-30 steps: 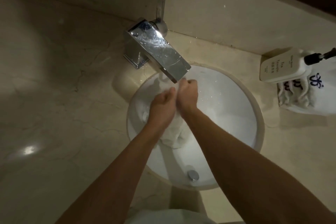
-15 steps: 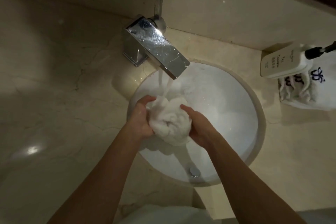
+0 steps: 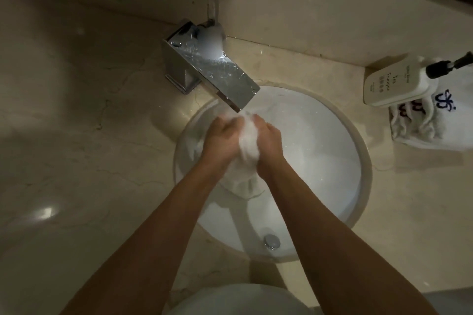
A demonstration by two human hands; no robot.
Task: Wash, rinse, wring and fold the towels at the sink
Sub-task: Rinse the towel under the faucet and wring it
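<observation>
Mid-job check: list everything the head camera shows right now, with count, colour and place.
White wet towel: one, white, bunched between both hands over the basin, under the spout.
Round white sink basin: one, white, set into the counter.
Chrome drain plug: one, silver, on the basin floor, near edge.
Square chrome faucet: one, silver, behind the basin, spout over the towel.
Beige marble counter: one, beige, around the basin.
White pump bottle: one, white with black pump, far right on the counter.
Rolled white towels with blue marks: several, white, beside the bottle.
Left hand: gripping the towel.
Right hand: gripping the towel.
</observation>
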